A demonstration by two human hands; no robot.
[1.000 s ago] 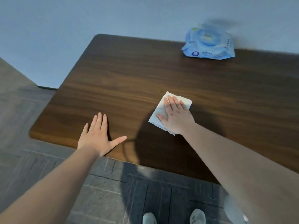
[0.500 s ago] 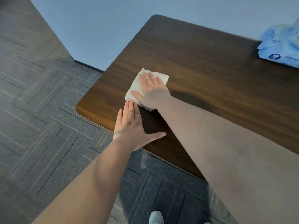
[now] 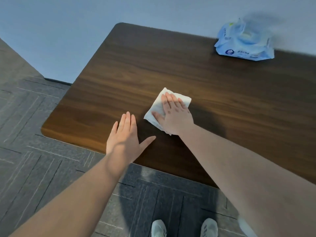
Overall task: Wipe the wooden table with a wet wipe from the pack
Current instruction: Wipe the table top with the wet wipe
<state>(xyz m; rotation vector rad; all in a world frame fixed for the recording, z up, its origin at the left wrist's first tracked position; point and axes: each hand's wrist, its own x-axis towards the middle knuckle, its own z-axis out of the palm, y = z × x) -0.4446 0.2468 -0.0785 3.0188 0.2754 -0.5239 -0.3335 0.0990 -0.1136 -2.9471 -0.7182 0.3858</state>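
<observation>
A dark wooden table (image 3: 171,65) fills the middle of the head view. My right hand (image 3: 174,115) lies flat on a folded white wet wipe (image 3: 158,106), pressing it onto the tabletop near the front left part. The wipe's far and left edges stick out from under my fingers. My left hand (image 3: 125,139) rests palm down on the table's front edge, fingers together and thumb spread, holding nothing, just left of the wipe. The blue pack of wet wipes (image 3: 244,44) lies at the table's far right, by the wall.
A pale blue-grey wall (image 3: 68,31) runs behind the table. Dark grey patterned carpet (image 3: 25,134) covers the floor left of and in front of the table. My two light shoes (image 3: 159,229) stand just before the front edge.
My right hand has slid the wipe back to the right, away from the table's left edge. My left hand stays flat on the front edge.
</observation>
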